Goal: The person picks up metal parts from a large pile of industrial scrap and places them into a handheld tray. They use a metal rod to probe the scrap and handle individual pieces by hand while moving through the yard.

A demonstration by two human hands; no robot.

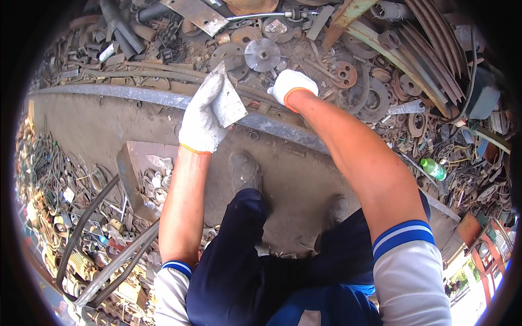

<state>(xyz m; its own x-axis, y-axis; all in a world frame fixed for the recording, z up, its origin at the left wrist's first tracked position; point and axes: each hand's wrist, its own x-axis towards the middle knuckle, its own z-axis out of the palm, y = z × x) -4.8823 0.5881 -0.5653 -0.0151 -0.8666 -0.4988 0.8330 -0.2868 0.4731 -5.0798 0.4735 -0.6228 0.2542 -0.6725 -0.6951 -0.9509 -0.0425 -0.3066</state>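
Note:
My left hand (202,117), in a white work glove with an orange cuff, is closed round a grey sheet-metal plate (228,103). The plate stands tilted, one corner pointing up and away. To its right, my right hand (293,87), gloved the same way, is closed over the scrap; whatever its fingers hold, if anything, is hidden under the glove. Just beyond the hands lies a silvery finned metal disc (262,55), with a flat drilled steel strip (198,13) farther back. A rusty round plate with holes (343,74) rests right of my right hand.
A long steel beam (147,96) crosses the ground before my boots (244,171). Curved rusty bars (429,60) and a wrench (406,107) lie at the right, with a green bottle (433,169) nearer. An open metal box (136,182) and bent bars (117,263) stand left among heaped scrap.

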